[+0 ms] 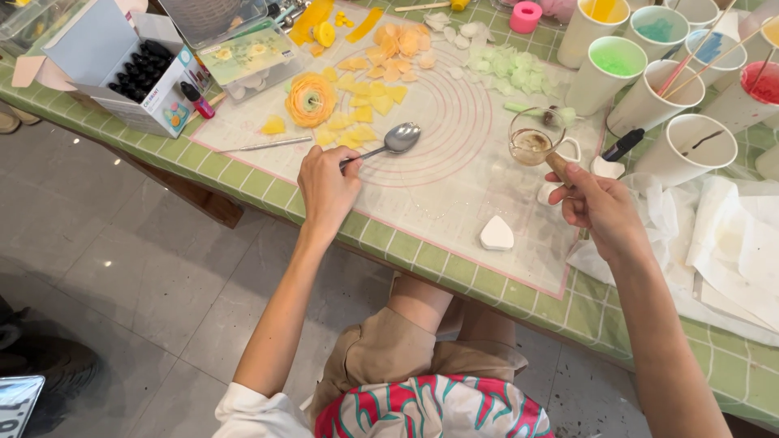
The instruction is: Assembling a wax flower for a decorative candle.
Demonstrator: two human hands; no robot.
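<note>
My left hand (327,186) grips the handle of a metal spoon (397,139), its bowl resting over a translucent mat (454,174) with printed circles. My right hand (595,204) holds a wooden handle (558,166) attached to a small round metal pan (533,142) with brownish liquid inside. Just left of the spoon lie yellow wax petals (357,122) and an orange and yellow wax flower (310,100). Orange petals (393,50) and pale green petals (511,71) are spread farther back on the mat.
Several white cups (649,89) with coloured contents stand at the back right. A white heart-shaped piece (497,234) lies near the front of the mat. An open box of dark bottles (138,69) sits at the left. Crumpled white paper (730,243) covers the green tiled table (584,312) at the right.
</note>
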